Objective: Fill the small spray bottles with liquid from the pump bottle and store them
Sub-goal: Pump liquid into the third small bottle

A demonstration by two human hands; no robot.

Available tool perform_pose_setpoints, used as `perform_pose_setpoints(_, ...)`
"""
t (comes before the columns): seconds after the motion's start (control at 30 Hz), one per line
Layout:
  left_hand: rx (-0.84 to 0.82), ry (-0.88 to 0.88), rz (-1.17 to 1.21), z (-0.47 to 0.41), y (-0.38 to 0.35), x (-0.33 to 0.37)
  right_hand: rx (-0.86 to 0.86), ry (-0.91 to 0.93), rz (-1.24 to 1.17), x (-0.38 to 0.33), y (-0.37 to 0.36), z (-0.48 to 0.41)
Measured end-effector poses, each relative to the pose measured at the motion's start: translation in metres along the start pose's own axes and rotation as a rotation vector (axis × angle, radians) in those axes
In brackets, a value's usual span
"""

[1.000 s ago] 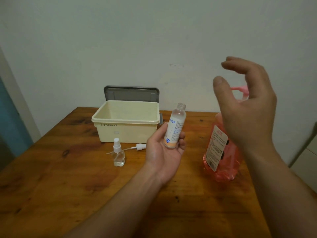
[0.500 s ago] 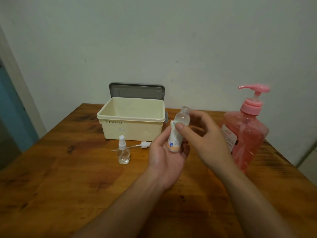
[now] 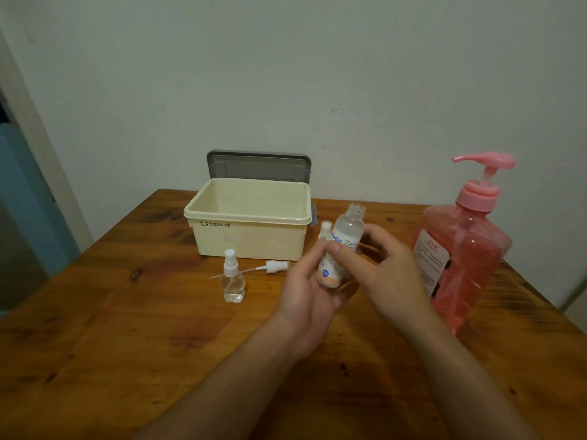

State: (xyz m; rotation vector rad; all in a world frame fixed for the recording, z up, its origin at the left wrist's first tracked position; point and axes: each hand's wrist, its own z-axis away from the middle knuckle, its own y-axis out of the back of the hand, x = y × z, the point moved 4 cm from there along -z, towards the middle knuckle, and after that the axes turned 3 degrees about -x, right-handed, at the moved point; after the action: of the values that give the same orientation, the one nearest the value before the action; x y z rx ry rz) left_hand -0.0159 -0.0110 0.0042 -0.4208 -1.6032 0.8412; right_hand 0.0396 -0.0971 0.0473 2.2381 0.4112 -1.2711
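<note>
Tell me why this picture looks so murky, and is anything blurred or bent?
Head view: dim, soft light with a greenish cast on the wall; no hard glare, just a faint sheen on the table. Head view again: the wide lens slants the door frame at left; the held bottle has small print too soft to read.

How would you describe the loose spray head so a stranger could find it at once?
Start at the cream storage box on the wooden table. Just in front lies the loose spray head. Unlike the upright capped bottle beside it, it lies flat, trailing a thin tube.
</note>
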Motion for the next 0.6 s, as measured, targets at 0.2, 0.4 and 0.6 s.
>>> perform_pose_setpoints(0.2, 0.179, -0.025, -0.430, 0.005, 0.020, 0.008, 0.011, 0.015, -0.007, 0.000, 0.005, -0.002)
perform_pose_setpoints(0.4, 0.327, -0.358, -1.357, 0.012, 0.026, 0.036, 0.016, 0.005, 0.002, 0.002, 0.008, 0.002)
perform_pose_setpoints(0.6, 0.307, -0.280, -2.060, -0.002, 0.032, 0.040, 0.017, -0.008, 0.015, 0.008, 0.008, 0.005)
